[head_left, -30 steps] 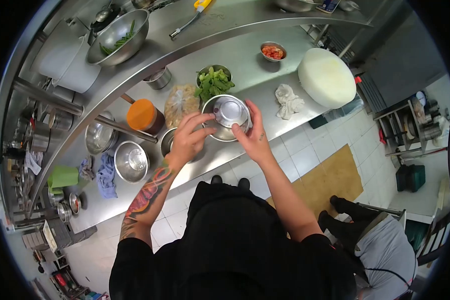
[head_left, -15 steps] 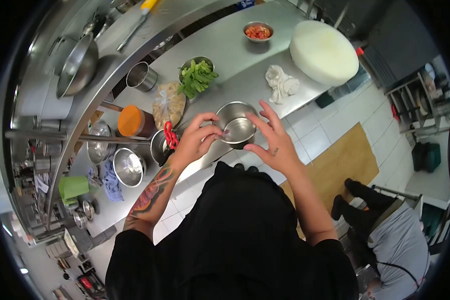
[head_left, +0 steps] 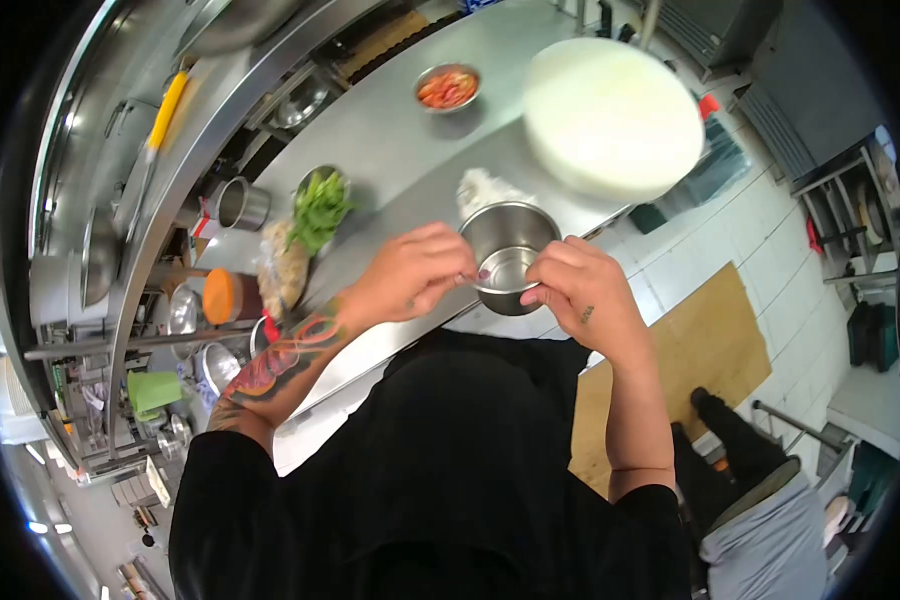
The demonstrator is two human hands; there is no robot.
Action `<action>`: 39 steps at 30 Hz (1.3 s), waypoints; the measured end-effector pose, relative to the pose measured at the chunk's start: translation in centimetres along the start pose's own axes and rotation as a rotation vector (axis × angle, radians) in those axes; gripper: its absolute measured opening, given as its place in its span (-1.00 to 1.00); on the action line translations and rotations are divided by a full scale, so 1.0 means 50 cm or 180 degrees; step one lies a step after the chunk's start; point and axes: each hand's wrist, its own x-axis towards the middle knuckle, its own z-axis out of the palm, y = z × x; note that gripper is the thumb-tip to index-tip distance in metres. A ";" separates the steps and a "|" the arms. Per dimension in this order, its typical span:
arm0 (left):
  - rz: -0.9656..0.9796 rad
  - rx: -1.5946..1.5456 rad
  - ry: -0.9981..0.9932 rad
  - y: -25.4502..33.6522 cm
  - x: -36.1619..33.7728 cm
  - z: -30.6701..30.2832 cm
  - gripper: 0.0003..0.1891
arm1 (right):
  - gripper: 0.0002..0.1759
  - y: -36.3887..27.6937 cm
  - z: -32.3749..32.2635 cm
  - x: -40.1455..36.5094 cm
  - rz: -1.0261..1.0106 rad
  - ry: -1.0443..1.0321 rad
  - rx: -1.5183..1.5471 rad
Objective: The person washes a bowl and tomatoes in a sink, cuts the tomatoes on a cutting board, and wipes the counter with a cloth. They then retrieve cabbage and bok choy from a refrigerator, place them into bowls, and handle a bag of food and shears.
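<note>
A round stainless-steel bowl point(head_left: 511, 262) with deep sides is in front of my body, close to the counter's front edge, its opening facing up at me. My left hand point(head_left: 420, 272) pinches the rim on the left side. On the opposite side, my right hand point(head_left: 582, 292) is closed over the rim with the thumb outside. A small purplish bit point(head_left: 484, 273) shows inside the bowl beside my left fingertips. Just behind it, partly hidden by the bowl, lies a crumpled white cloth point(head_left: 485, 188).
The steel counter point(head_left: 380, 140) holds a bowl of chopped red pieces point(head_left: 448, 88), leafy greens point(head_left: 320, 210), a plastic bag point(head_left: 282, 268), an orange-lidded container point(head_left: 225, 296) and a thick white round block point(head_left: 615, 120). A person in grey point(head_left: 770, 545) is at lower right.
My right hand has gone from spread fingers to gripping the bowl's rim, while my left stays at the rim. The bowl now appears nearer the white cloth, and the whole view has shifted.
</note>
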 end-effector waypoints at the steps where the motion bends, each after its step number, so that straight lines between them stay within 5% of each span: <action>1: 0.0019 0.0103 -0.0294 -0.003 0.048 0.015 -0.83 | -0.81 0.034 -0.053 0.009 -0.0056 -0.0115 0.0077; 7: -0.0270 -0.0598 0.0454 0.093 0.348 0.064 -0.29 | -0.94 0.292 -0.432 0.070 0.0178 -0.0131 0.1120; 9: -0.0416 -0.0612 0.0805 0.092 0.403 0.076 -0.28 | -0.81 0.459 -0.522 0.072 0.0595 0.0771 0.2082; 11: -0.1279 -0.0965 0.1576 0.094 0.436 0.101 -0.33 | -0.65 0.663 -0.602 0.075 0.1285 0.1445 0.3565; 13: -0.1560 -0.0904 0.1638 0.098 0.438 0.128 -0.34 | -0.69 0.868 -0.602 0.103 0.2272 0.3861 0.4239; 15: -0.1891 -0.0609 0.1652 0.107 0.417 0.160 -0.40 | -0.77 1.174 -0.599 0.011 0.3352 0.3447 0.3273; 18: -0.2296 -0.0357 0.1346 0.129 0.371 0.191 -0.47 | -0.82 1.112 -0.584 0.061 0.3781 0.2973 0.3045; 22: -0.2900 -0.0471 0.1378 0.172 0.347 0.220 -0.52 | -0.80 1.255 -0.533 0.075 0.3996 0.1494 0.4003; 25: -0.3126 -0.0430 0.1360 0.201 0.359 0.219 -0.54 | -0.81 1.226 -0.484 0.140 0.3898 0.1411 0.4474; 27: -0.3070 -0.0403 0.1355 0.208 0.367 0.222 -0.56 | -0.79 1.208 -0.455 0.161 0.4477 0.0545 0.2483; 31: -0.3151 -0.0398 0.1395 0.217 0.361 0.234 -0.58 | -0.70 1.243 -0.440 0.132 0.4321 0.0763 0.4443; 34: -0.3266 -0.0508 0.1512 0.227 0.341 0.247 -0.58 | -0.74 1.221 -0.442 0.132 0.4664 0.0760 0.3058; 39: -0.3324 -0.0596 0.1618 0.235 0.301 0.261 -0.61 | -0.73 1.202 -0.435 0.113 0.4608 0.0995 0.2910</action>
